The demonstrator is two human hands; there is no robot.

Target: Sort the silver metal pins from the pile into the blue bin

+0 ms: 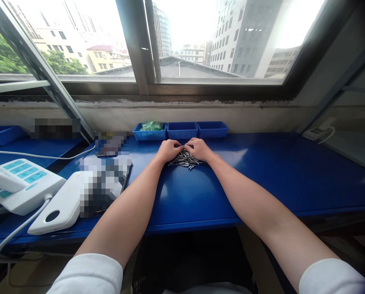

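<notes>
A heap of small, thin metal pins or shafts lies on the blue tabletop, in front of the bins. My left hand is over the heap's left edge, and my right hand is over its right edge. Thumbs and fingertips of both hands are pinched together and nearly meet above the back of the heap. Something tiny and metallic shows between them, too small to name. Which hand bears it I cannot make out.
Behind my hands stand a blue bin with green plastic bags and two more blue bins. At left are a white power strip, a white power bank, a cable and a metal shelf post.
</notes>
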